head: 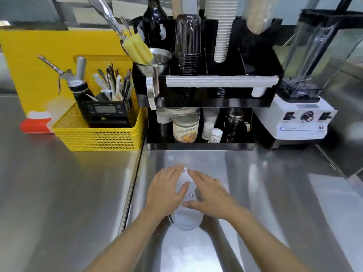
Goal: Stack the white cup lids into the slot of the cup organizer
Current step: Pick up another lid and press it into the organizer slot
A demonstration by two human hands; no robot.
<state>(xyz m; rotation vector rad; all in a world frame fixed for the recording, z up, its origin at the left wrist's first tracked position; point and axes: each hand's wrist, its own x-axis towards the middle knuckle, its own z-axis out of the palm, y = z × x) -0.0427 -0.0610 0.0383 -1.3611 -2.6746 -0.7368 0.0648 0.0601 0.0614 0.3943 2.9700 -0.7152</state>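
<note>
Left hand (167, 191) and right hand (210, 195) are cupping a pile of white lids (186, 216) on the tabletop (275, 193), fingers spread flat.

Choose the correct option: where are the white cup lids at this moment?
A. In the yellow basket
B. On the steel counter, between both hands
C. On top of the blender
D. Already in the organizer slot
B: the white cup lids lie on the steel counter, with the left hand and right hand cupped around them.
</note>
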